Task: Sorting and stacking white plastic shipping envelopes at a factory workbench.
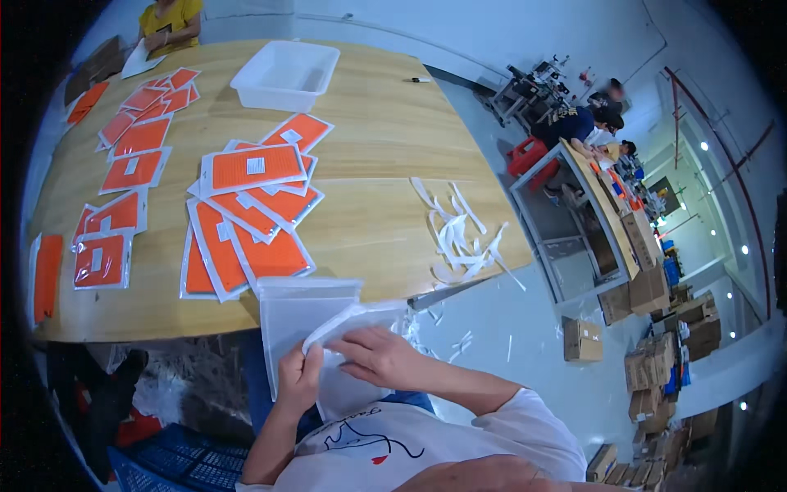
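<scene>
A whitish translucent plastic bag (344,394) is held in front of my chest at the table's near edge. My left hand (300,377) is closed on its left edge, thumb up. My right hand (379,356) reaches across from the right, its fingers closed at the bag's upper edge close to my left thumb; its fingertips are partly hidden. Further such bags (303,300) lie just beyond, overlapping the table edge. Past them lies a pile of flat orange packs (254,168) in clear sleeves with white labels.
More orange packs (131,170) run along the table's left side. White strips (459,234) lie loosely on the right. A white plastic bin (287,75) stands at the far side, near a person in yellow (174,25). A blue crate (176,459) sits low at left.
</scene>
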Tool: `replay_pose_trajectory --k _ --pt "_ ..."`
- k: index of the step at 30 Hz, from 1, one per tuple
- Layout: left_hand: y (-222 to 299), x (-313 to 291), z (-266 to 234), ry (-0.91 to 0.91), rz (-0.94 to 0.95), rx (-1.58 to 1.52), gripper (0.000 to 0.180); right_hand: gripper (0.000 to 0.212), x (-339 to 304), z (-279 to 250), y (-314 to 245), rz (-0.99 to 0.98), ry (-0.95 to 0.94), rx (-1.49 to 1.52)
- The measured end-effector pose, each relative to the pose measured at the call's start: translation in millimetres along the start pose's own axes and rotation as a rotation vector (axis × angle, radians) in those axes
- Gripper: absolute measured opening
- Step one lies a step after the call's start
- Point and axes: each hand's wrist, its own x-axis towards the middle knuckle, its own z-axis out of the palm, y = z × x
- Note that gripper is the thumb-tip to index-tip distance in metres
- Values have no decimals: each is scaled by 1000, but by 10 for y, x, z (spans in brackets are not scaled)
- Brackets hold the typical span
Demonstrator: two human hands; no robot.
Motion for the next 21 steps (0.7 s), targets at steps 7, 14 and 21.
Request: replay_pose_trajectory --k 7,14,21 --pt "-81 283 15 54 75 -38 17 39 226 56 186 90 -3 158" --pt "-188 473 -52 32 231 44 14 31 584 233 225 87 208 185" --pt "-235 580 -131 -19 239 187 13 23 759 292 372 96 92 359"
